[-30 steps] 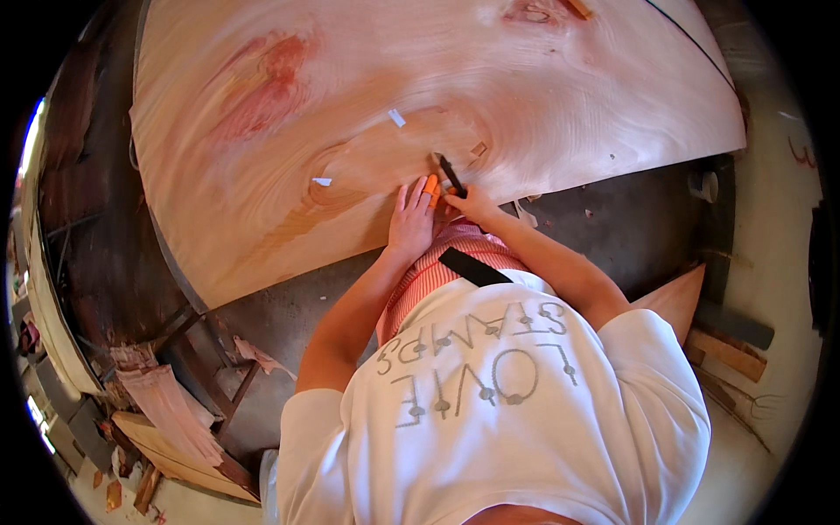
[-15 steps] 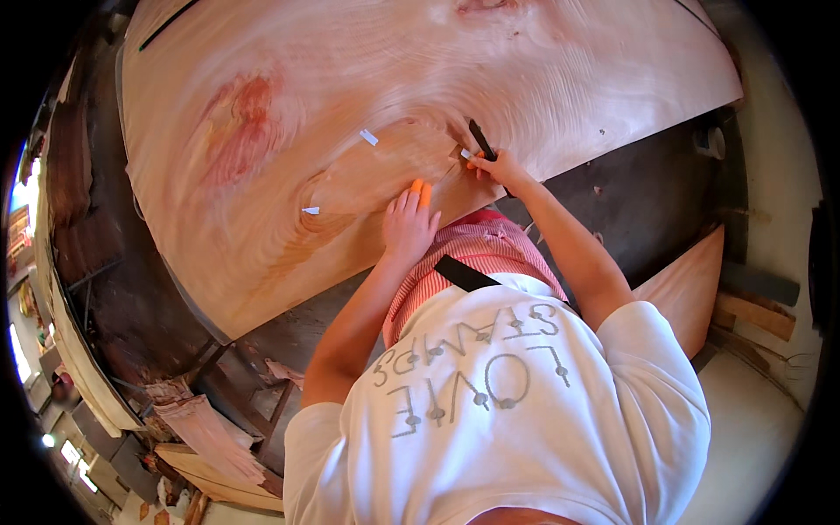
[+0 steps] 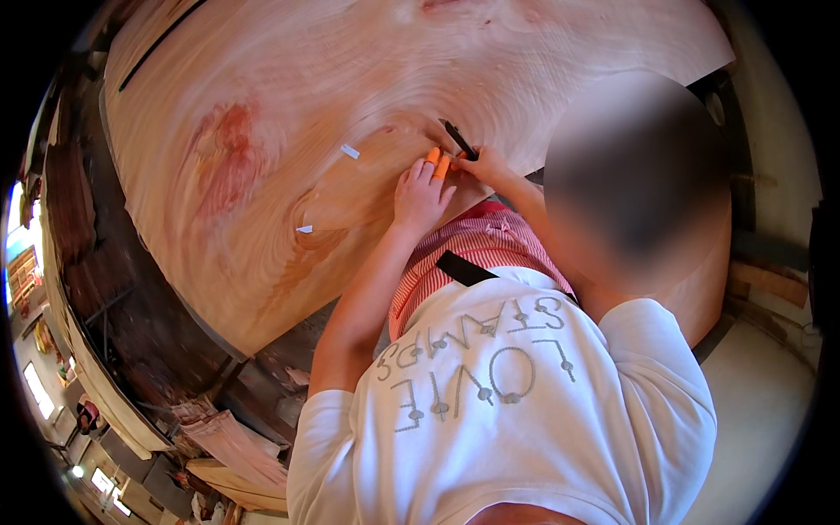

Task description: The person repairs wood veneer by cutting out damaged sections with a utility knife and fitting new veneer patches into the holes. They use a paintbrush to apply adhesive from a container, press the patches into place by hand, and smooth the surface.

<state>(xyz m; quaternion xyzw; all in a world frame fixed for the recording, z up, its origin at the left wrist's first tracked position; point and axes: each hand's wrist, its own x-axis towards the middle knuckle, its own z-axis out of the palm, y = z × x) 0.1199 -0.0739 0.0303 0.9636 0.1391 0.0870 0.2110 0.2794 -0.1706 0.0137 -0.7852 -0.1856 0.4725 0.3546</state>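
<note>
Veneer (image 3: pixel 367 114), a big pale sheet with a reddish blotch and swirling grain, spreads across the whole bench, and both hands are working near its lower edge. Left hand (image 3: pixel 420 197) lies flat and open on the wood, fingers spread a little, two of them capped in orange fingertip guards (image 3: pixel 437 162), pinning the sheet down. Right hand (image 3: pixel 486 164) is closed around a dark knife-like tool (image 3: pixel 458 138), its tip resting on the veneer just beyond the guarded fingers. Exactly how the blade meets the surface is too small to tell.

Two small white tape scraps sit on the sheet, one tape scrap (image 3: pixel 350 151) up left of the hands and another tape scrap (image 3: pixel 304 229) lower down, at the ends of a darker curved patch (image 3: pixel 367 188) in the grain. Judging by that, a patch looks marked and partly fixed, and the work at the right-hand end of it is in hand now. The rest of the sheet shows no tape, so most of it appears untouched. Blurred area covers the right side of the view
</note>
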